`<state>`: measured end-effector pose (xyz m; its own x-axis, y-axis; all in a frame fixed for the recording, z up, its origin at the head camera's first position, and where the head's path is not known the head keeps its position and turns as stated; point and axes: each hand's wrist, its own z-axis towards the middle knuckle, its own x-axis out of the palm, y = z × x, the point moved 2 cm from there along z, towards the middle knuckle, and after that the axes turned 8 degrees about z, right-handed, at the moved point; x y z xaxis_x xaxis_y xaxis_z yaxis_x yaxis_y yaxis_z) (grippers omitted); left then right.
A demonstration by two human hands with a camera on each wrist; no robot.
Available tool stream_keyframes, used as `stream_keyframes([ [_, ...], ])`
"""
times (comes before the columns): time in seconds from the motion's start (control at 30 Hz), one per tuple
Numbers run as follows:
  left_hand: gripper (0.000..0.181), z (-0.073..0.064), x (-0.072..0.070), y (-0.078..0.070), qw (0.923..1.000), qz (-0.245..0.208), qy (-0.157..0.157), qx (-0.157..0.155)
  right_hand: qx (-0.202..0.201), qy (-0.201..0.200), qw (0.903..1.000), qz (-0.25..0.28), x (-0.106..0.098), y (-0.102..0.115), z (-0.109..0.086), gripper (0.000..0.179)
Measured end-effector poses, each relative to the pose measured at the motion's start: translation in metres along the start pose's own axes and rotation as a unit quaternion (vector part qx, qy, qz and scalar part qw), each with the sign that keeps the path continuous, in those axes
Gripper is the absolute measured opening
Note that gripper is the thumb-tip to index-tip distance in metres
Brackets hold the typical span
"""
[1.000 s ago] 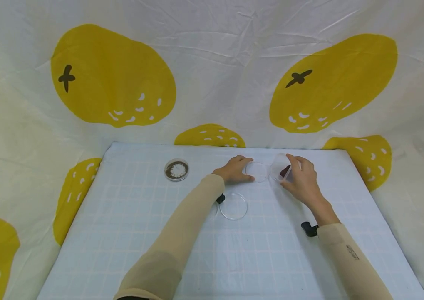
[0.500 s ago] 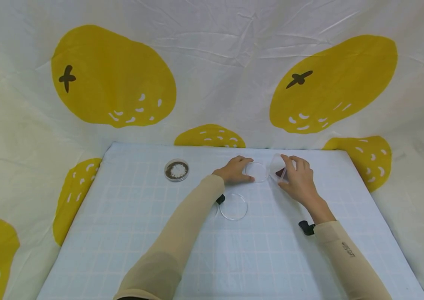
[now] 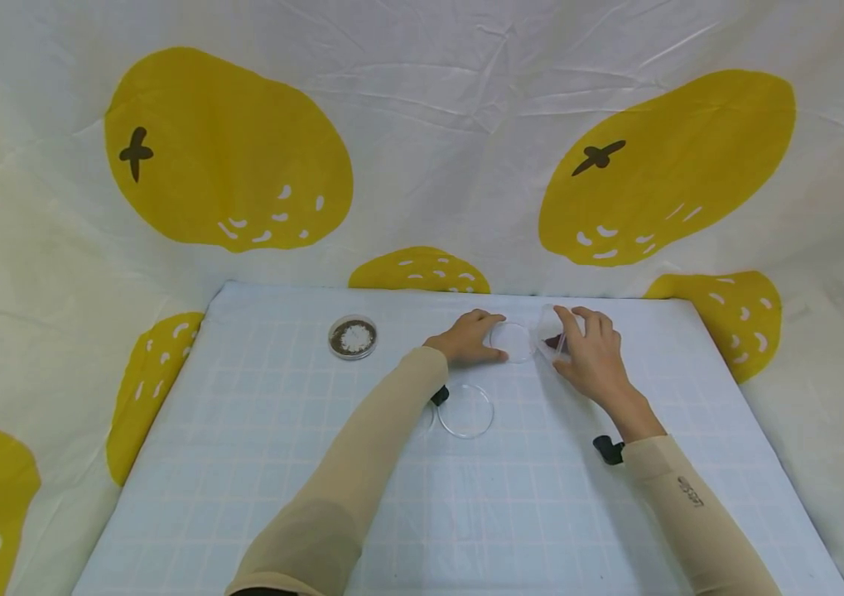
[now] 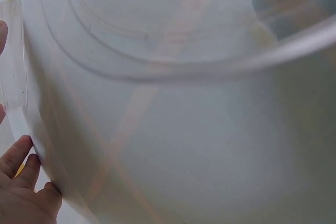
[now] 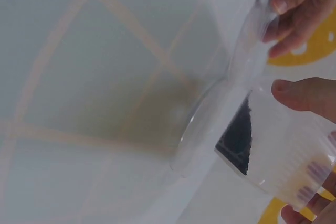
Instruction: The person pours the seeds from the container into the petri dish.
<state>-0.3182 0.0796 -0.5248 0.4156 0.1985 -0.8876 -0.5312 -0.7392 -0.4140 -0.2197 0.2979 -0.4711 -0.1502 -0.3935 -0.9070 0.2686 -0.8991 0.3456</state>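
near the middle right of the head view, a clear plastic cup with dark contents is gripped, tilted, between the thumb and curled fingers of the right hand, just beside a clear, shallow, round dish. that dish, rested on the pale blue gridded cloth, is held at its left rim by the left hand, thumb and fingers parted around it. a similar clear ring-edged dish is seen below, and a round dish of brown and white material farther left.
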Motion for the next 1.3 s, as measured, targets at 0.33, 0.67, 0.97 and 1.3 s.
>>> stream_keyframes([
  [0.33,0.081,0.000,0.000,0.001,1.0000,0.000,-0.002,0.000,-0.007,0.013,0.9996,-0.025,0.000,0.004,0.003,0.094],
  [0.67,0.080,-0.005,-0.003,-0.003,0.9999,0.003,-0.008,0.008,-0.017,0.010,0.9992,-0.034,0.001,0.008,0.005,0.094],
  [0.97,0.080,-0.003,-0.002,-0.002,1.0000,-0.003,0.001,0.000,-0.027,0.005,0.9983,-0.051,0.002,0.010,0.005,0.096],
  [1.3,0.081,0.000,-0.001,0.000,1.0000,0.000,-0.003,-0.003,-0.039,-0.001,0.9969,-0.069,0.005,0.012,0.007,0.096],
])
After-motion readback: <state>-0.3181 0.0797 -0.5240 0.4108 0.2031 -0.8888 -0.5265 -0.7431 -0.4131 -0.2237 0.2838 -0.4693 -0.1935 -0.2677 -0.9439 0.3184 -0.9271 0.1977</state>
